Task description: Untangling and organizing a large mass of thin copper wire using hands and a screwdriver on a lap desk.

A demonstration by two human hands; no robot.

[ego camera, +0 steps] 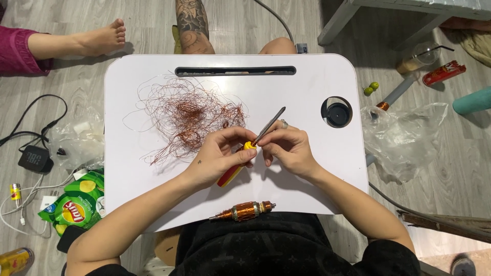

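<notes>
Screwdriver (244, 158) sits at the centre of the head view, its red and yellow handle in my left hand (221, 156), whose fingers wrap around it near the yellow collar. My right hand (289, 148) meets it from three o'clock, fingers pinching the grey metal shaft where it leaves the handle; the shaft points toward one o'clock. A ring shows on that hand. Both hands hover over the white counter (307, 82). A tangle of loose copper wire (189, 115) lies at ten o'clock of my hands, just beside the left one. At six o'clock, on the counter's near edge, rests a motor armature (244, 210) wound with copper. A round cup hole (336, 112) sits at two o'clock.
</notes>
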